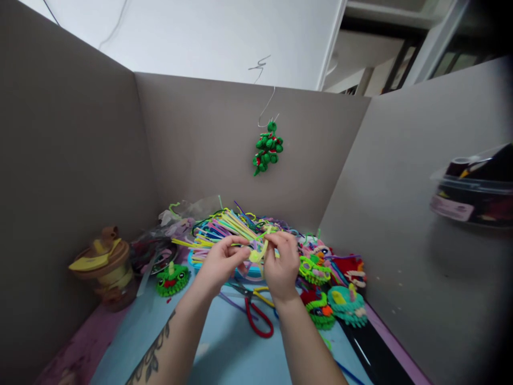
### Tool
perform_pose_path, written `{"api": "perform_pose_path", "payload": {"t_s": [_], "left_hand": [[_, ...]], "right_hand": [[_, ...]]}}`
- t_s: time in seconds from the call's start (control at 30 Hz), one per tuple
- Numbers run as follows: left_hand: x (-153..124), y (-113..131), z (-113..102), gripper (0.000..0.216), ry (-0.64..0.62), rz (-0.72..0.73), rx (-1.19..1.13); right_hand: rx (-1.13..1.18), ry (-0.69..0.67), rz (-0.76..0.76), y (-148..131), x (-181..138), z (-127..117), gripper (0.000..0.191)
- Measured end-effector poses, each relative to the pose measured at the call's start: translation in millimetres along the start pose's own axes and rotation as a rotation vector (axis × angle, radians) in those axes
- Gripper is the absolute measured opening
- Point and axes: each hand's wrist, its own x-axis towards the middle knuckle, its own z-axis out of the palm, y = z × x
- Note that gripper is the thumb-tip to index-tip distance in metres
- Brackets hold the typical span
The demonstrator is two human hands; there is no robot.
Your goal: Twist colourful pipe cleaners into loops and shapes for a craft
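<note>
Both hands are raised over the front of a heap of pipe cleaners (236, 224). Between them is a pale yellow pipe cleaner (255, 256), partly coiled into a small flat shape. My left hand (226, 259) pinches the coiled end between thumb and fingertips. With fingers curled, my right hand (282, 264) grips the other part, and a straight strip sticks up by its thumb. Exactly how the strands cross is too small to tell. Below the hands lie red-handled scissors (259, 321) beside a tool with yellow handles (262, 295).
Several fuzzy pipe-cleaner figures (347, 305) sit at the right, and a green one (172, 279) at the left. A lidded cup (110, 272) stands far left. Grey panels (208, 139) enclose the table; a green ornament (268, 147) hangs on the back one, a pouch (473, 195) on the right.
</note>
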Motion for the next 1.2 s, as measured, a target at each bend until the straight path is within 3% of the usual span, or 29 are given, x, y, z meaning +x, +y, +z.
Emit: {"api": "perform_pose_path", "payload": {"t_s": [0.13,0.57,0.8,0.97,1.2], "left_hand": [[-3,3,0,0.026,-0.044,-0.015,-0.048],[3,-4,-5,0.018,0.164,0.195,-0.017],[2,1,-10,0.015,0.134,0.255,0.086],[0,5,-12,0.014,0.092,0.253,0.125],[0,3,-10,0.015,0.025,0.190,0.075]], "right_hand": [[-0.006,0.015,-0.021,1,0,0,0.019],[0.109,-0.099,-0.078,-17,6,-4,0.021],[0.163,-0.187,0.037,-16,9,-5,0.019],[0.178,-0.360,0.146,-6,13,-10,0.020],[0.243,-0.597,0.168,1,18,-17,0.022]]}}
